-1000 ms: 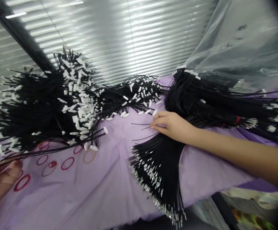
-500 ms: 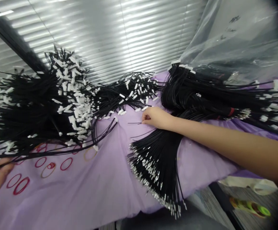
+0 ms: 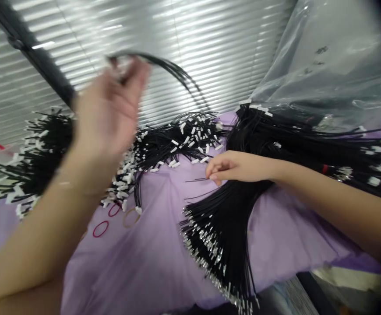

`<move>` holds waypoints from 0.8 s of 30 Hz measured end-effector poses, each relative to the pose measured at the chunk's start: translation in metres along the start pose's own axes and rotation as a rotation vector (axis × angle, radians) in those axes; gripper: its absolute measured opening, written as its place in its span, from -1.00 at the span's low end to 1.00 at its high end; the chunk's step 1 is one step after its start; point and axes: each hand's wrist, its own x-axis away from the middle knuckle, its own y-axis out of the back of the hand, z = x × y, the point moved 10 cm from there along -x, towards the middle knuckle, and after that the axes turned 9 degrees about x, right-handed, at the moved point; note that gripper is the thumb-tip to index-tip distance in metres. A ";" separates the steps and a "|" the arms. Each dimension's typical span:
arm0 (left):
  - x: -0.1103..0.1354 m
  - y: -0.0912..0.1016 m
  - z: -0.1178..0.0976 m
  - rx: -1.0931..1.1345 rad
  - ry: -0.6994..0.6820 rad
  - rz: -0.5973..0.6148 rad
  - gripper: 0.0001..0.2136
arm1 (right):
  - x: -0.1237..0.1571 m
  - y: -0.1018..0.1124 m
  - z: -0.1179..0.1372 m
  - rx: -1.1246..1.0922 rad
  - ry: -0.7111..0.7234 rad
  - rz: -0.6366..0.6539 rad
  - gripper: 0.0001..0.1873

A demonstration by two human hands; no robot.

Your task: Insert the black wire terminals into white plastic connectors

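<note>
My left hand (image 3: 108,109) is raised at upper left and smeared by motion, its fingers closed around a few black wires (image 3: 174,70). These wires arc out to the right, and their far ends are blurred. My right hand (image 3: 231,166) is low over the purple cloth, fingers curled, with a thin black wire end (image 3: 196,180) poking out left of the fingertips. Just below that hand, a bundle of black wires (image 3: 230,223) fans out toward me, its silvery metal tips pointing down and left. My right wrist lies across the upper part of this bundle.
Piles of black wires with white connectors lie at left (image 3: 46,148) and in the middle back (image 3: 184,135). A tied wire bundle (image 3: 295,140) lies at right, before a clear plastic bag (image 3: 335,65). Rubber bands (image 3: 100,229) lie on the purple cloth (image 3: 138,271). Blinds (image 3: 203,39) stand behind.
My left hand has swung up and right from the lower left edge, carrying the black wires off the left pile. My right hand stays by the fanned bundle, its fingers slightly looser. The view has shifted.
</note>
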 end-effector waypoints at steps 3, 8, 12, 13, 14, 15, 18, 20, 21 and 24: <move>0.037 -0.006 0.097 0.018 0.385 0.090 -0.86 | 0.010 0.000 0.014 -0.160 0.100 0.045 -0.74; 0.113 0.027 0.164 -0.218 0.710 0.133 -0.86 | 0.011 -0.001 0.033 -0.066 0.190 -0.134 -0.79; 0.161 0.042 0.154 -0.131 0.977 0.088 -0.87 | 0.008 0.002 0.038 -0.028 0.232 -0.348 -0.82; 0.172 0.043 0.151 -0.098 1.037 0.069 -0.86 | 0.007 0.001 0.036 -0.028 0.221 -0.373 -0.83; 0.181 0.043 0.149 -0.068 1.079 0.054 -0.84 | 0.006 -0.002 0.034 -0.026 0.203 -0.389 -0.84; 0.189 0.043 0.148 -0.041 1.111 0.043 -0.82 | 0.005 -0.005 0.031 -0.025 0.177 -0.396 -0.85; 0.205 0.042 0.151 0.027 1.181 0.038 -0.81 | 0.003 -0.014 0.024 -0.023 0.099 -0.386 -0.90; 0.211 0.042 0.156 0.062 1.215 0.045 -0.84 | 0.003 -0.018 0.021 -0.029 0.051 -0.381 -0.90; 0.212 0.042 0.157 0.075 1.225 0.050 -0.85 | 0.003 -0.019 0.019 -0.033 0.026 -0.381 -0.89; 0.211 0.042 0.158 0.089 1.231 0.050 -0.87 | 0.004 -0.020 0.014 -0.055 -0.027 -0.382 -0.89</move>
